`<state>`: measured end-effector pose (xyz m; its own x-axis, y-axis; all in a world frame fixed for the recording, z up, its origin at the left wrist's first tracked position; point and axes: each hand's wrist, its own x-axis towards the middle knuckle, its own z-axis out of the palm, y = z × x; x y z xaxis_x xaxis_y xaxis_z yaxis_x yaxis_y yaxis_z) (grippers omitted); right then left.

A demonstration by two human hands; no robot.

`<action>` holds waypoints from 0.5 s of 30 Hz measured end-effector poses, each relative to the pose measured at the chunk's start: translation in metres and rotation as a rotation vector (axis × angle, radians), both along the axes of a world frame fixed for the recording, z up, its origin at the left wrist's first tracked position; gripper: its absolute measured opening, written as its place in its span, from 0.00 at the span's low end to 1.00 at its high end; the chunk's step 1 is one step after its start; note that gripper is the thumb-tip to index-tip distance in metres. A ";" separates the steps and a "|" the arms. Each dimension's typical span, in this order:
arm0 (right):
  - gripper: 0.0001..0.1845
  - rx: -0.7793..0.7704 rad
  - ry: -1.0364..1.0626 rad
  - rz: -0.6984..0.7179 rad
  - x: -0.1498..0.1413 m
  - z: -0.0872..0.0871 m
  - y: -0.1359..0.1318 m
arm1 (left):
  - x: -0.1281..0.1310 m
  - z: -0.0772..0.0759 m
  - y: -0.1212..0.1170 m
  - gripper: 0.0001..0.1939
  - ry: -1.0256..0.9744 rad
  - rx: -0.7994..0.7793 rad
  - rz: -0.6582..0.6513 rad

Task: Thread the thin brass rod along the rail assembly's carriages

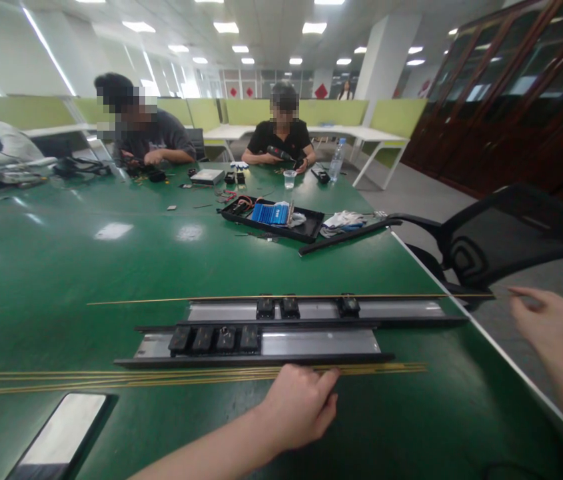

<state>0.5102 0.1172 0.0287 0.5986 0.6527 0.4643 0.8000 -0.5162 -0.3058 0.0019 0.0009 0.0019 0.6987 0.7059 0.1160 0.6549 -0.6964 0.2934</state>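
Observation:
My left hand (pixel 301 403), fingers curled, rests at a bundle of long thin brass-coloured rods (pixel 201 378) lying across the table. Its index fingertip meets the rods; whether one is gripped is hidden. Off the table's right edge, my right hand (pixel 556 327) is closed with its fingers bent, and what it holds, if anything, cannot be made out. A single rod (pixel 151 301) runs along the far side of two metal channels, its right end pointing at that hand. The nearer channel (pixel 316 342) carries several black square blocks (pixel 202 339); the farther channel (pixel 391 309) carries three black blocks (pixel 290 307).
A phone (pixel 64 430) lies at the front left. Farther back are a black tray (pixel 306 228) with a blue pack, gloves (pixel 345 222) and a black strip (pixel 346 239). Co-workers sit across the green table (pixel 111 267). A mesh chair (pixel 506 227) stands at the right.

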 end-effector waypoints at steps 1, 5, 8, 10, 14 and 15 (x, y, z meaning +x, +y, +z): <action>0.25 0.022 0.006 -0.004 0.003 -0.003 0.000 | 0.000 0.000 0.000 0.16 0.001 -0.003 -0.001; 0.27 0.184 -0.011 -0.002 0.014 -0.010 -0.002 | 0.001 0.000 0.000 0.17 -0.002 -0.005 0.003; 0.28 0.375 -0.101 0.060 0.010 0.000 -0.001 | 0.001 0.000 0.000 0.17 -0.012 -0.007 -0.001; 0.27 0.462 -0.132 0.126 -0.007 0.013 0.001 | 0.001 0.000 0.000 0.17 -0.020 -0.009 -0.005; 0.23 0.391 0.142 0.381 -0.080 0.042 0.000 | 0.001 0.000 0.001 0.18 -0.027 -0.014 -0.012; 0.22 0.333 0.230 0.506 -0.103 0.047 -0.001 | 0.001 0.000 0.001 0.18 -0.026 -0.014 -0.010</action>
